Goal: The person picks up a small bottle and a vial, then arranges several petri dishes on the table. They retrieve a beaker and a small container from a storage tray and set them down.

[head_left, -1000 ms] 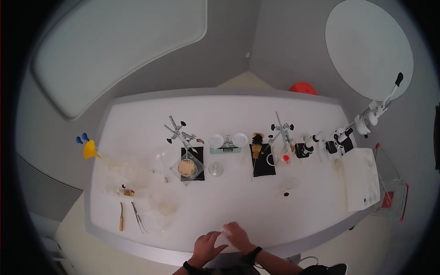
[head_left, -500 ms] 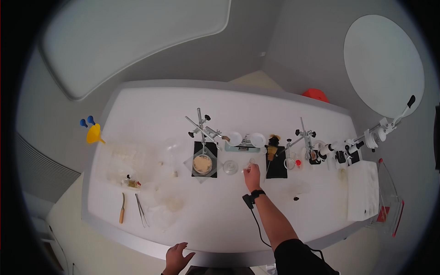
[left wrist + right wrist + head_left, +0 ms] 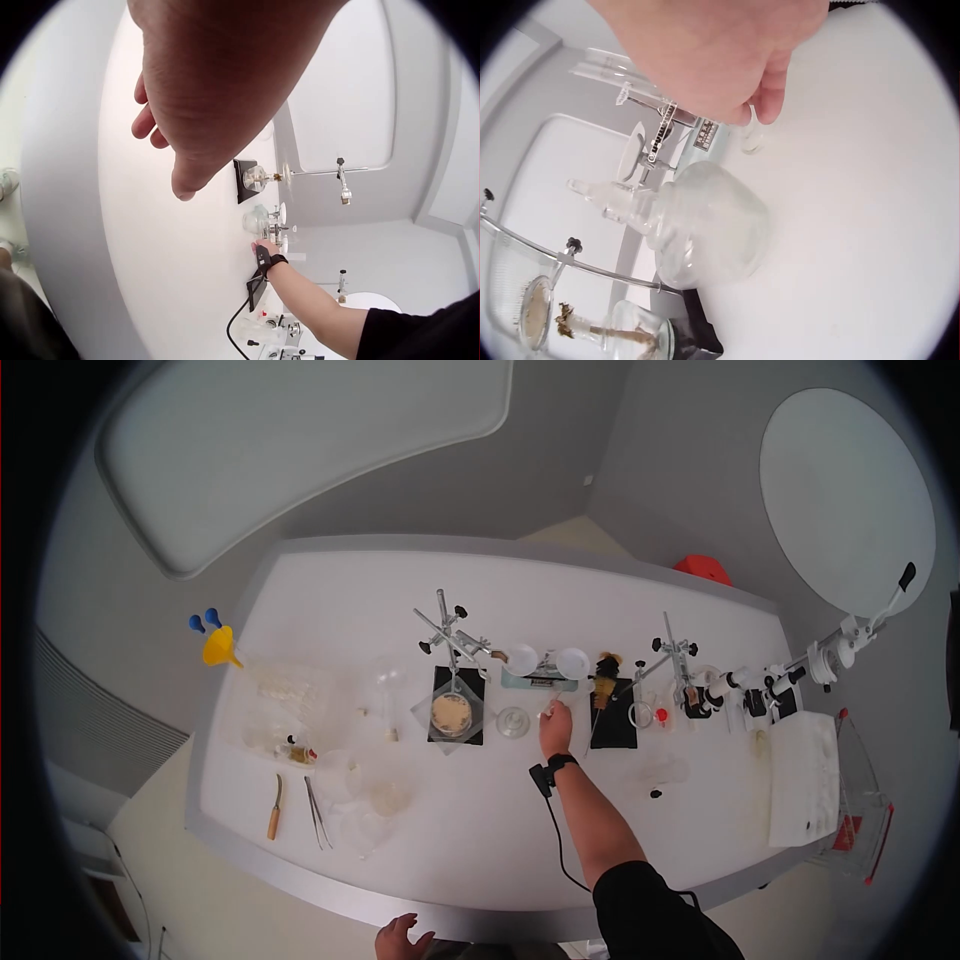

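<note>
My right hand (image 3: 556, 730) reaches out over the table in front of the balance scale (image 3: 540, 682). In the right wrist view its thumb and fingers pinch a small clear glass piece (image 3: 751, 142) close over the white tabletop; the fingers hide its upper part. Just beside it stands a stoppered glass bottle (image 3: 716, 225), seen from above in the head view left of the hand. My left hand (image 3: 402, 940) is back at the table's front edge, its fingers loose, holding nothing. The left wrist view shows that hand (image 3: 217, 97) large in the foreground.
Left of the bottle, a clamp stand (image 3: 445, 625) rises from a black base with a gauze square. Another stand (image 3: 675, 650) and a microscope (image 3: 715, 685) are on the right. A sickle-shaped tool (image 3: 275, 810), tweezers (image 3: 317, 810) and glassware lie left. A white rack (image 3: 803, 780) sits at the right end.
The hands were together near the front edge. The right has since moved forward to the balance, and the left has drawn back to the edge. The head view has shifted a little.
</note>
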### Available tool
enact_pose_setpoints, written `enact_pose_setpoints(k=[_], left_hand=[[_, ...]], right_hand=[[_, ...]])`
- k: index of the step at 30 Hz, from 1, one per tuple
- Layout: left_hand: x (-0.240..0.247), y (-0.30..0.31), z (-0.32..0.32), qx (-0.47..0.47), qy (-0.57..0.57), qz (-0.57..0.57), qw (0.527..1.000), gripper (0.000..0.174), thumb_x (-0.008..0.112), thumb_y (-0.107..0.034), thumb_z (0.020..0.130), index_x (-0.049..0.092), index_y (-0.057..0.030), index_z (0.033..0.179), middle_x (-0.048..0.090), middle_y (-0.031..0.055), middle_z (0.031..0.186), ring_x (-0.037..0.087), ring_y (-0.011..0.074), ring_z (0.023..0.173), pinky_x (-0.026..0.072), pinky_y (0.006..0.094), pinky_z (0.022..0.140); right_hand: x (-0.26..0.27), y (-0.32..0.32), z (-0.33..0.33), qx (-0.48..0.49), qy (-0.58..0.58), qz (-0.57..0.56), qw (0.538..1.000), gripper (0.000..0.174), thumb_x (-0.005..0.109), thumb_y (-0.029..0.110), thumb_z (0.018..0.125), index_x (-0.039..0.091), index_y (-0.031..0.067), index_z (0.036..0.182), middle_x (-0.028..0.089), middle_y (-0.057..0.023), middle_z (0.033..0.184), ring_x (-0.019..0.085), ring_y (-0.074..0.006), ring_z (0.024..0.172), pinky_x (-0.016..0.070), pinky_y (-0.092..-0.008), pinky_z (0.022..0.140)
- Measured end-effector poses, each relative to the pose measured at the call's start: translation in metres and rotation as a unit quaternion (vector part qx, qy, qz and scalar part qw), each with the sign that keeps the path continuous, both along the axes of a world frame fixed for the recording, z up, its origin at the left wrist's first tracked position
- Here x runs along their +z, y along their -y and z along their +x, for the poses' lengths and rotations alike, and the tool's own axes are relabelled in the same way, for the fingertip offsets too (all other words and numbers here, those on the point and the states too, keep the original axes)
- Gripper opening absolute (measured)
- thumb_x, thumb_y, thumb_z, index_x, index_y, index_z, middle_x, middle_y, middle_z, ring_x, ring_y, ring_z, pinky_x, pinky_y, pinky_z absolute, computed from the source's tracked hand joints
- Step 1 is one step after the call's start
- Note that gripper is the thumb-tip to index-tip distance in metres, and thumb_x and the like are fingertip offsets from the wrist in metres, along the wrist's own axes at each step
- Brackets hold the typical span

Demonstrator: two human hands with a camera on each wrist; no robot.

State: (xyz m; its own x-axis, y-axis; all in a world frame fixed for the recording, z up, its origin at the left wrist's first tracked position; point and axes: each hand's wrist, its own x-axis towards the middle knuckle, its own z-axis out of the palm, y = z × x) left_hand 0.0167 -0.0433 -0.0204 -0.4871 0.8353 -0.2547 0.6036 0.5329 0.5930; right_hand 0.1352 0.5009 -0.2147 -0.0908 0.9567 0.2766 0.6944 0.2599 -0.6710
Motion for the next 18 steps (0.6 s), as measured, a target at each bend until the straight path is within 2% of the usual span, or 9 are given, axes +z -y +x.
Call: enact_pose_setpoints(k=[6,8,10,11,12,14,15,17,18], left_hand=[[0.001,0.001,0.014,0.007,0.010,0.009,1.000,0.050,0.084,-0.027,0.081,0.065,-0.0029,0.121,0.073,0.0182,0.106,0.071,0.0352,0.094,0.0579,0.0440,0.079],[-0.001,0.001,0.018,0.003,0.009,0.013,1.000,0.050,0.084,-0.027,0.081,0.065,-0.0029,0.122,0.073,0.0182,0.105,0.071,0.0353,0.094,0.0579,0.0438,0.079],[-0.001,0.001,0.018,-0.003,0.005,0.019,1.000,0.050,0.084,-0.027,0.081,0.065,-0.0029,0.122,0.073,0.0182,0.105,0.071,0.0353,0.094,0.0579,0.0437,0.080],[-0.001,0.000,0.019,-0.009,0.001,0.010,1.000,0.050,0.084,-0.027,0.082,0.065,-0.0029,0.122,0.073,0.0182,0.105,0.071,0.0353,0.094,0.0579,0.0435,0.080],[0.000,0.000,0.021,-0.016,-0.003,0.002,1.000,0.050,0.083,-0.027,0.082,0.065,-0.0029,0.122,0.073,0.0182,0.105,0.071,0.0352,0.095,0.0579,0.0434,0.080],[0.003,-0.001,0.023,-0.018,-0.003,0.002,1.000,0.050,0.083,-0.028,0.082,0.065,-0.0030,0.122,0.073,0.0181,0.106,0.071,0.0350,0.096,0.0580,0.0432,0.081],[0.002,0.001,0.024,-0.020,-0.005,0.000,1.000,0.050,0.083,-0.028,0.082,0.065,-0.0031,0.122,0.073,0.0179,0.106,0.071,0.0348,0.096,0.0579,0.0432,0.081],[0.002,0.006,0.027,-0.022,-0.010,-0.005,1.000,0.050,0.083,-0.028,0.082,0.065,-0.0033,0.122,0.073,0.0177,0.106,0.071,0.0346,0.096,0.0577,0.0433,0.080],[0.001,0.010,0.027,-0.018,-0.017,-0.003,1.000,0.050,0.083,-0.027,0.082,0.065,-0.0034,0.122,0.073,0.0174,0.106,0.070,0.0344,0.096,0.0576,0.0434,0.080]], right_hand=[[0.006,0.028,0.008,-0.002,-0.070,-0.055,0.996,0.046,0.074,0.001,0.082,0.060,-0.0002,0.127,0.062,-0.0162,0.103,0.064,-0.0304,0.088,0.0536,-0.0408,0.080],[0.009,0.046,0.020,-0.001,-0.065,-0.069,0.995,0.045,0.072,0.004,0.085,0.060,0.0000,0.128,0.063,-0.0166,0.107,0.066,-0.0293,0.088,0.0544,-0.0403,0.080],[0.015,0.064,0.028,0.028,0.011,-0.043,0.999,0.041,0.070,0.008,0.087,0.061,0.0002,0.126,0.063,-0.0159,0.109,0.066,-0.0288,0.092,0.0543,-0.0392,0.084],[0.024,0.070,0.036,0.076,0.080,-0.071,0.991,0.048,0.070,0.015,0.088,0.057,0.0030,0.133,0.059,-0.0195,0.123,0.060,-0.0327,0.112,0.0502,-0.0429,0.096],[0.031,0.075,0.038,0.074,0.077,-0.069,0.992,0.048,0.070,0.015,0.088,0.057,0.0030,0.133,0.059,-0.0195,0.123,0.060,-0.0327,0.112,0.0502,-0.0429,0.096],[0.043,0.080,0.038,0.077,0.196,-0.019,0.977,0.060,0.071,0.020,0.088,0.050,0.0092,0.144,0.045,-0.0283,0.143,0.042,-0.0438,0.135,0.0382,-0.0507,0.111],[0.040,0.077,0.037,0.076,0.194,-0.020,0.978,0.060,0.071,0.020,0.088,0.050,0.0092,0.144,0.045,-0.0283,0.143,0.042,-0.0438,0.135,0.0382,-0.0507,0.111],[0.028,0.061,0.033,0.081,0.248,-0.041,0.964,0.067,0.068,0.035,0.092,0.043,0.0187,0.152,0.024,-0.0347,0.156,0.022,-0.0538,0.145,0.0220,-0.0593,0.119],[0.029,0.057,0.030,0.081,0.245,-0.043,0.965,0.067,0.068,0.035,0.092,0.043,0.0187,0.152,0.024,-0.0347,0.156,0.022,-0.0538,0.145,0.0220,-0.0593,0.119]])
